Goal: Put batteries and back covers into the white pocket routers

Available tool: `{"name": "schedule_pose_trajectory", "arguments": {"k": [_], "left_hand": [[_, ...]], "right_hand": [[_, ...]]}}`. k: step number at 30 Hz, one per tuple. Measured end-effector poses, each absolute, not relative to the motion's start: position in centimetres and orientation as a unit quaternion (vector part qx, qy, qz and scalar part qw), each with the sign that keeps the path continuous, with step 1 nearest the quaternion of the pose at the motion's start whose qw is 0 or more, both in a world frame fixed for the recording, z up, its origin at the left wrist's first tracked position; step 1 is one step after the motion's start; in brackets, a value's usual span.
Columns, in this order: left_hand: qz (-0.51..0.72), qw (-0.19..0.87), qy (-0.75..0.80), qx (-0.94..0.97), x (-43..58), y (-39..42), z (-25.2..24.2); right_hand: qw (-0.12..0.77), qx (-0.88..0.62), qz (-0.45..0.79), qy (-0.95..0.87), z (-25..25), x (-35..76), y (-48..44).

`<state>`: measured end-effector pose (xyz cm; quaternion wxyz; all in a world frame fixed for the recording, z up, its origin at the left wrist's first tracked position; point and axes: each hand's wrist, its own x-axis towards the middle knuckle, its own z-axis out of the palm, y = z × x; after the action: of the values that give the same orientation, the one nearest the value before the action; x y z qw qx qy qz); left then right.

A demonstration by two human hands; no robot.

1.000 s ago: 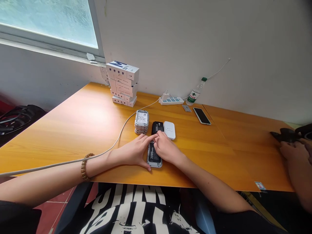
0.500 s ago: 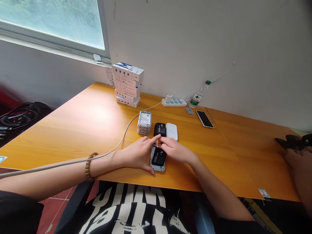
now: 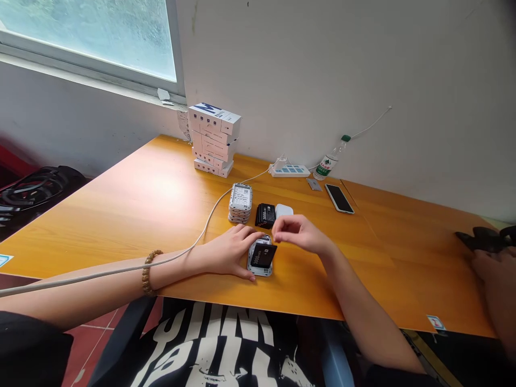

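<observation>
From the head camera, the person's left hand (image 3: 228, 252) lies flat and open on the glossy orange wood table (image 3: 133, 215), and it grasps nothing. Its fingertips (image 3: 252, 234) are at the upper edge of a white rounded plastic device (image 3: 255, 273). A matte black 3000 mAh battery (image 3: 263, 256) sits tilted in this device. The right hand (image 3: 301, 234) is raised just above, loosely curled and released, with nothing visible in it. Near it lie a second black battery (image 3: 265, 215) and a smooth white cover (image 3: 284, 210). A stack of square white devices (image 3: 240, 203) stands beside them.

Co-worker's hand (image 3: 495, 285) half out of frame
</observation>
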<state>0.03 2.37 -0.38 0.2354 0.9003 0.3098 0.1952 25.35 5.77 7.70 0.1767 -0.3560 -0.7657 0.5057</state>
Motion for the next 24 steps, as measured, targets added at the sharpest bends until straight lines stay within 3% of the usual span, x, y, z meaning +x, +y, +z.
{"name": "schedule_pose_trajectory", "arguments": {"k": [2,5,14,18,21,24], "left_hand": [[0.197,0.230,0.311,0.901,0.0,2.4,-0.4],[0.200,0.232,0.305,0.902,-0.1,2.4,-0.5],[0.211,0.221,0.289,0.907,-0.2,2.5,-0.8],[0.209,0.221,0.295,0.906,-0.2,2.5,-0.9],[0.208,0.222,0.295,0.906,-0.3,2.5,-0.9],[0.201,0.224,0.293,0.907,-0.3,2.5,-0.8]], "right_hand": [[0.183,-0.351,0.539,-0.744,7.5,25.5,6.3],[0.126,-0.350,0.556,-0.743,7.1,25.4,6.5],[0.090,-0.370,0.512,-0.770,6.3,24.7,5.8],[0.259,-0.412,0.512,-0.708,6.3,25.0,6.8],[0.413,-0.453,0.433,-0.661,5.4,25.3,8.4],[0.496,-0.496,0.360,-0.615,3.7,25.6,10.4]]}}
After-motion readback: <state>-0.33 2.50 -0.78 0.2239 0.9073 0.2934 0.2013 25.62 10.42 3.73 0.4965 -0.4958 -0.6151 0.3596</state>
